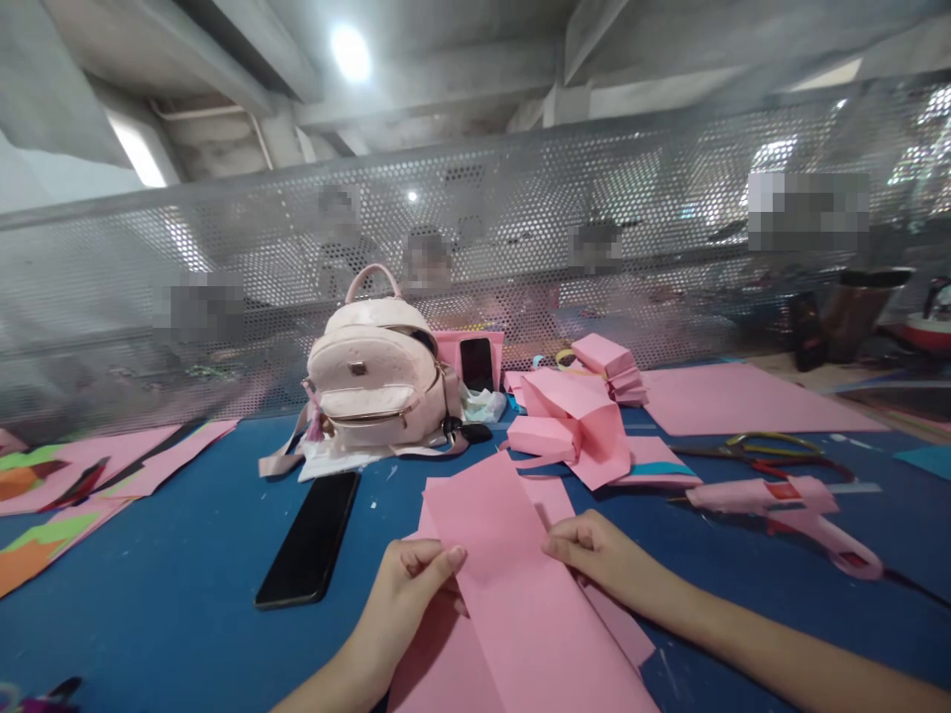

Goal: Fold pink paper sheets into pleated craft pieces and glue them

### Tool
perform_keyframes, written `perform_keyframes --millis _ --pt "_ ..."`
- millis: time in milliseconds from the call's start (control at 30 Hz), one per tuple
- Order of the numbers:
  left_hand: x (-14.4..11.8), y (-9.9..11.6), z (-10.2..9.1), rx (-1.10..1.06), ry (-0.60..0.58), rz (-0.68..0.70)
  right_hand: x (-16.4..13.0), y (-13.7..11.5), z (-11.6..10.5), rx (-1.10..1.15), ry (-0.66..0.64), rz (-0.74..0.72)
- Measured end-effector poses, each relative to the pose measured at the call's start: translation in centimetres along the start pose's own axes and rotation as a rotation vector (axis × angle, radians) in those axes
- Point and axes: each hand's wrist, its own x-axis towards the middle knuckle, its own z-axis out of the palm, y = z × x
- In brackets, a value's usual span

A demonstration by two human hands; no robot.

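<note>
A pink sheet of paper, curved and slightly raised, lies between my hands over more pink paper on the blue tabletop. My left hand pinches its left edge, thumb on top and fingers partly beneath. On the opposite edge, my right hand grips the same sheet between thumb and curled fingers. To the right of my right hand rests a pink glue gun with its cord trailing off. Folded pink paper pieces are piled just beyond the sheet.
A black phone lies left of my hands, before a cream backpack. Scissors sit beyond the glue gun, near a large pink sheet. Coloured papers lie at far left. A perforated metal screen stands behind, with people beyond it.
</note>
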Motion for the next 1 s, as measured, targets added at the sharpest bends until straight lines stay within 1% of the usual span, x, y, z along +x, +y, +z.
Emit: perform_keyframes --millis 100,300,533,767,1000 --pt "0.0 0.2 0.0 -0.004 0.040 0.015 -0.1 -0.3 0.2 -0.011 -0.007 -0.003" --pt "0.2 -0.3 0.0 -0.027 0.056 -0.020 -0.3 -0.8 0.4 -0.036 0.048 -0.020" --pt "-0.2 -0.3 0.1 -0.100 0.105 -0.029 -0.3 -0.4 0.4 -0.018 -0.027 -0.026" --pt "-0.3 -0.1 0.3 -0.120 0.107 -0.024 -0.6 -1.2 0.4 -0.046 -0.024 -0.027" --pt "0.1 -0.6 -0.2 -0.148 0.113 -0.039 -0.4 -1.0 0.1 -0.063 -0.086 0.000"
